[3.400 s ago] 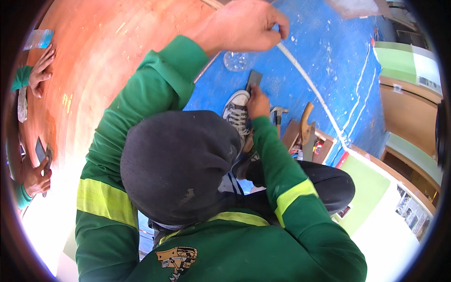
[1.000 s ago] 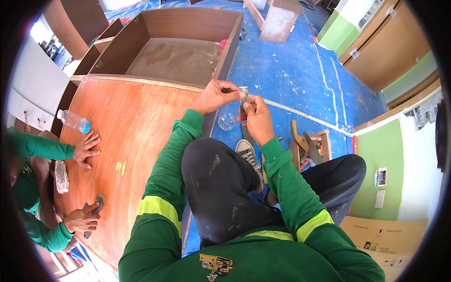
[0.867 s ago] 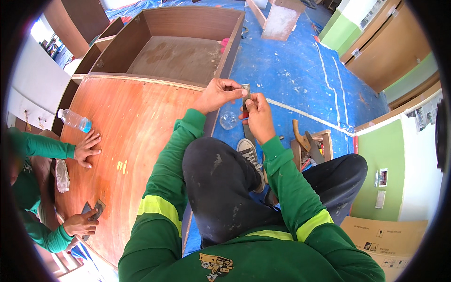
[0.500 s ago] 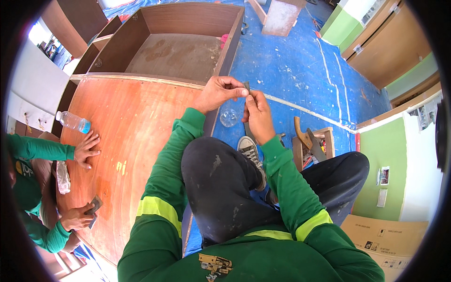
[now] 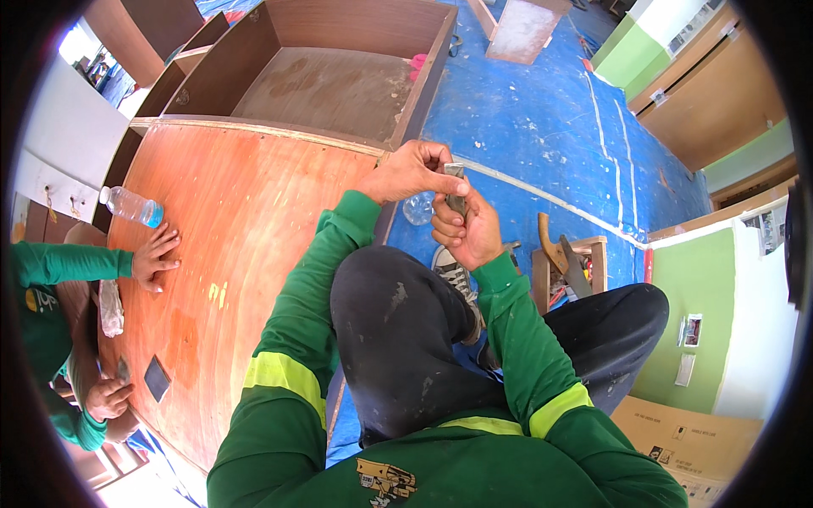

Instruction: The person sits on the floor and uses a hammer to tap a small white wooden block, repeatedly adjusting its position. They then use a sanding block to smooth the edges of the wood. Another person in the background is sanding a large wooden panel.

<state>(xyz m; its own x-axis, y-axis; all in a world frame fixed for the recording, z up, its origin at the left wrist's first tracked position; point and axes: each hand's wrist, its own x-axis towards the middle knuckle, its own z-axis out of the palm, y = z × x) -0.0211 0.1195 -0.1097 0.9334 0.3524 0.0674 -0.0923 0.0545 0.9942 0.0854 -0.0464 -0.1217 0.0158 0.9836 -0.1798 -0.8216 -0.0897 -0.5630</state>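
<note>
Both hands meet over the gap between the wood panel and my knees, around a narrow, flat grey strip whose exact kind I cannot make out. My left hand pinches its upper end between thumb and fingers. Lower down, my right hand wraps its fingers round the strip. Beside my hands, a clear round plastic container shows partly on the floor. To my left lies the reddish-brown wood panel, with a dark square sheet on it, near the co-worker's hand.
A co-worker's hand lies flat on the panel by a water bottle; the other hand holds something grey. A hand saw leans in a wooden toolbox. Ahead stands an open cabinet frame beside blue floor sheeting.
My hands have turned the strip so its flat face shows, the right hand now wrapped round it. The co-worker's right hand drew back toward the edge, leaving the dark sheet lying on the panel.
</note>
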